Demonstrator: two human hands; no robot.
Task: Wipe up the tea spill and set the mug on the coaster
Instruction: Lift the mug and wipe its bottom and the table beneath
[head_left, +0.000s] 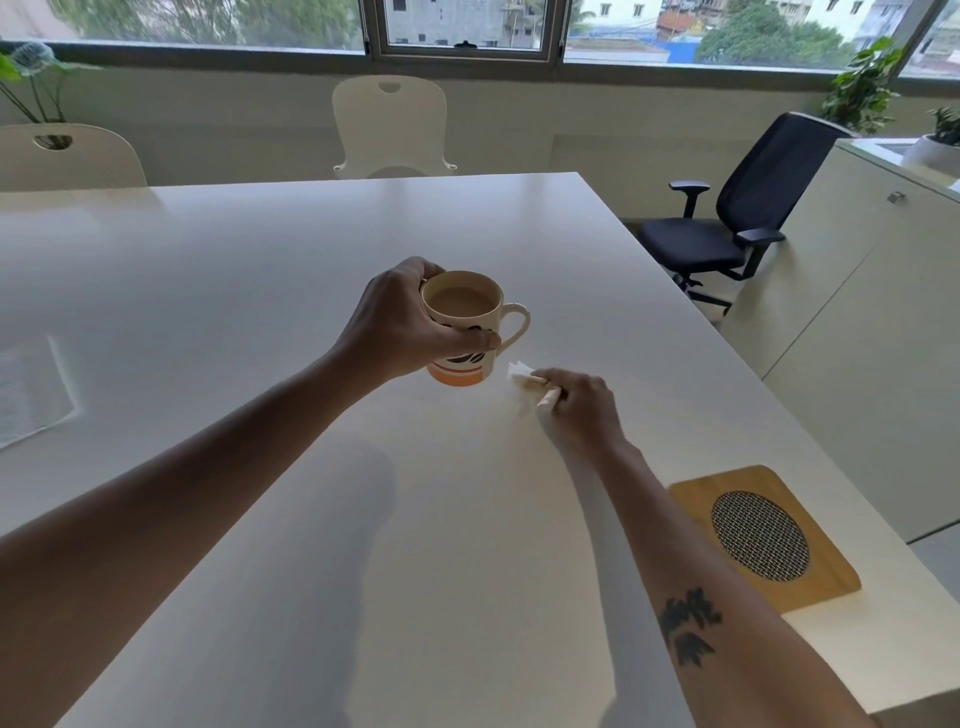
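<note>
Nearest the person, one wooden coaster (763, 535) with a round mesh insert is lying flat at the right edge of the white bench (311, 519), well apart from the mug and carrying nothing yet. Further out, the right hand (582, 405) is resting on the bench with its fingers curled in a grip around one crumpled white tissue (521, 378), pinching it down against the surface just beside the mug's base; the tissue is soft and light and will likely go limp as it soaks, so it is judged best kept bunched and pressed flat while it is dragged. No clear pool of tea is showing on the pale surface, so the extent of the spill cannot be told. Just beyond, the left hand (400, 325) is wrapping its fingers and thumb around the body of one ceramic mug (465, 327), whose free handle is pointing right. The mug is holding milky tea well up toward the rim, so it is probably fairly heavy, rigid, breakable and quick to slop; a level carry by the body or the handle looks safest. At the bench's left edge one pale folded sheet (31, 389) is lying. Farthest off, two white chairs (389, 124) and one dark office chair (748, 208) are standing.
</note>
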